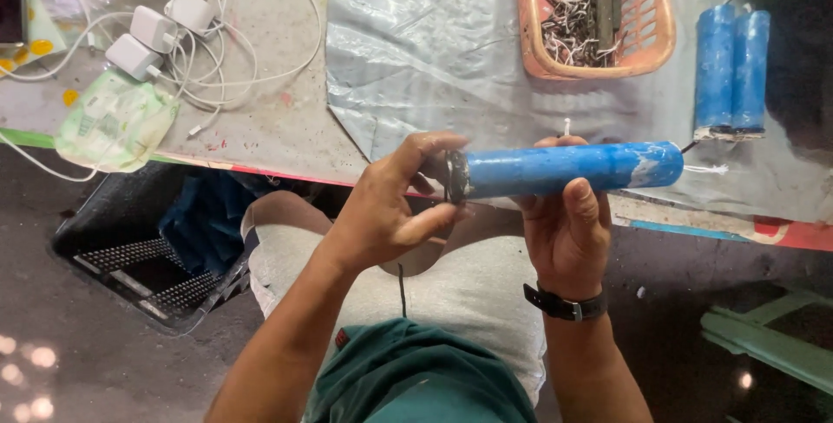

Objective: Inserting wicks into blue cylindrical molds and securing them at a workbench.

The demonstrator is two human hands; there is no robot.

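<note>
A long blue cylinder (564,169) with worn, whitish patches lies level in front of me, gripped from below by my right hand (566,228). A thin white wire sticks out of its right end. My left hand (390,206) pinches the dark metal cap at the cylinder's left end between thumb and fingers. A dark watch sits on my right wrist.
Two more blue cylinders (731,72) stand side by side on the table at the right. An orange basket (664,32) with dark and white wire pieces sits behind. White chargers and cables (173,28) and a green packet (113,124) lie at the left. A black crate (130,258) is on the floor.
</note>
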